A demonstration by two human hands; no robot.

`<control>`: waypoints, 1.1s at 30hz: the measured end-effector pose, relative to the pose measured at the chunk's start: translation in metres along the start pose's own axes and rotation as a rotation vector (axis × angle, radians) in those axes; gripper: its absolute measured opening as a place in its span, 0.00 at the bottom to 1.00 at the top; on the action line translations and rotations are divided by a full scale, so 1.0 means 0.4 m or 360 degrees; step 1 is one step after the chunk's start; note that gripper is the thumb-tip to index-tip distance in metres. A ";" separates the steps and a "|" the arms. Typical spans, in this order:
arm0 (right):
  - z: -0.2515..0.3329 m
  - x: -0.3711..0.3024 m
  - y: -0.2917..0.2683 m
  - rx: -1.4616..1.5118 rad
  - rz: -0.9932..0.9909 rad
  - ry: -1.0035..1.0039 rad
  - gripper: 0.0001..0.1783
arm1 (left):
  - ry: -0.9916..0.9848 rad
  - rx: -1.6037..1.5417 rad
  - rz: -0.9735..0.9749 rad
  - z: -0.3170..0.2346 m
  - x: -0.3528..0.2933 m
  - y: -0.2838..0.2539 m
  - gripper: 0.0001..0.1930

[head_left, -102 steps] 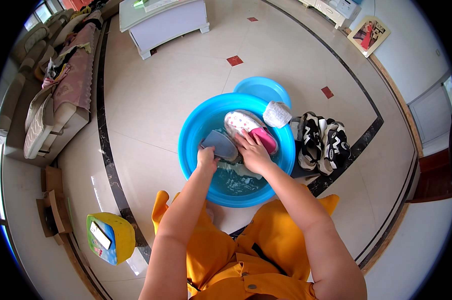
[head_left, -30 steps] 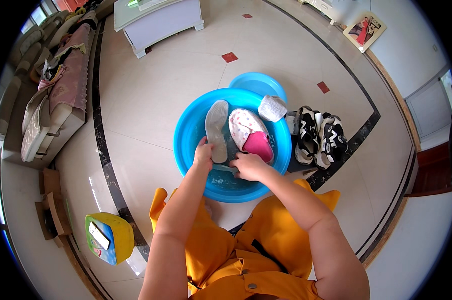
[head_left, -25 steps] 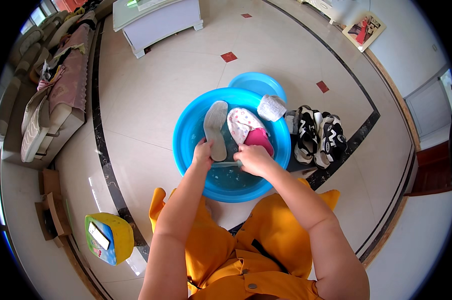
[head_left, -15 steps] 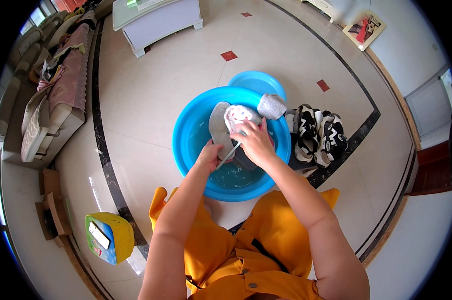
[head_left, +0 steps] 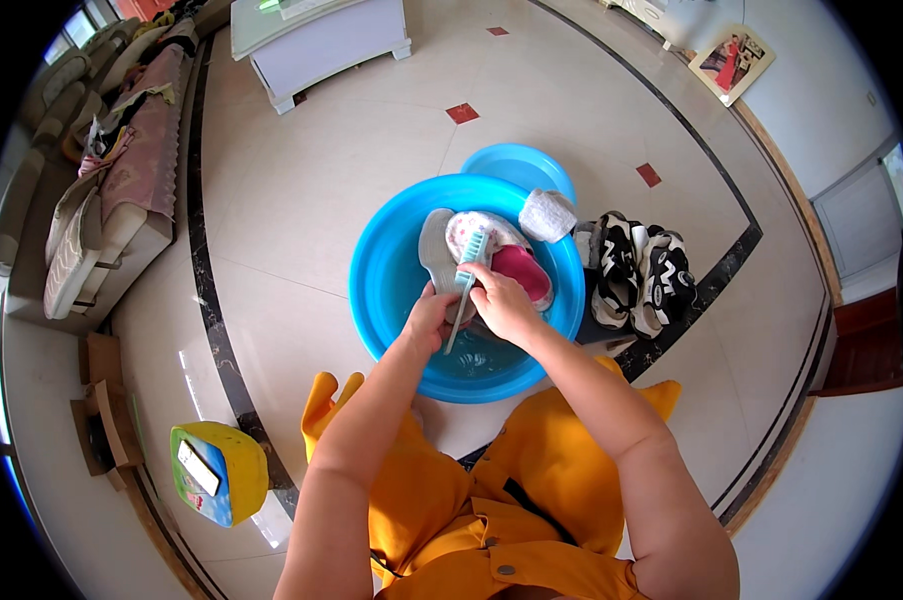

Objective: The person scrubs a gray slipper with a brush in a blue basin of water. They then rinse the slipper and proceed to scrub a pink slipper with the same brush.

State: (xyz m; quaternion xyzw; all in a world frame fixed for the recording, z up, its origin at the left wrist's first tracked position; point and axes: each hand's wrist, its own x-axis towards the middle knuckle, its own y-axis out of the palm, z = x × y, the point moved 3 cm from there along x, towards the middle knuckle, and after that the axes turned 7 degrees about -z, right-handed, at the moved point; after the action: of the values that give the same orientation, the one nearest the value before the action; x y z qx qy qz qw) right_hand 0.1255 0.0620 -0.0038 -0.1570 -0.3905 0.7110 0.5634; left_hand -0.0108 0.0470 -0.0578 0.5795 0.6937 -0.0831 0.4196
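Observation:
In the blue basin [head_left: 366,290], partly filled with water, several soft slippers lie together. My left hand [head_left: 433,312] is closed round the near end of a grey slipper [head_left: 437,248], its ribbed side facing up. In my right hand [head_left: 504,305] is a scrub brush [head_left: 473,250] with pale blue bristles and a thin whitish handle, lying over the slippers. Beside the grey one rests a white spotted slipper [head_left: 468,228]. A slipper with a magenta face [head_left: 519,270] sits right of the brush.
A pale grey cloth-like item [head_left: 548,215] hangs on the basin's right rim. Black-and-white sneakers [head_left: 643,275] stand at the right, a second blue basin [head_left: 521,165] behind. A yellow stool [head_left: 241,475] bears a phone [head_left: 199,468]. A sofa [head_left: 131,220] is at left.
The brush head has come into plain sight, bristles turned toward the left. My right hand has drawn nearer to me, uncovering the spotted slipper and the magenta face.

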 end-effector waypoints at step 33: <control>-0.046 -0.020 0.076 -0.0283 0.0275 -0.0025 0.25 | -0.0228 -0.0790 -0.0324 0.035 0.028 -0.032 0.19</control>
State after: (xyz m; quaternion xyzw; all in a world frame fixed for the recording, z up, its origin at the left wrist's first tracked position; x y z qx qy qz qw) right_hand 0.1196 0.0597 -0.0397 -0.2338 -0.4416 0.7206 0.4807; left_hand -0.0149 0.0428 -0.0789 0.3788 0.7161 0.0071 0.5862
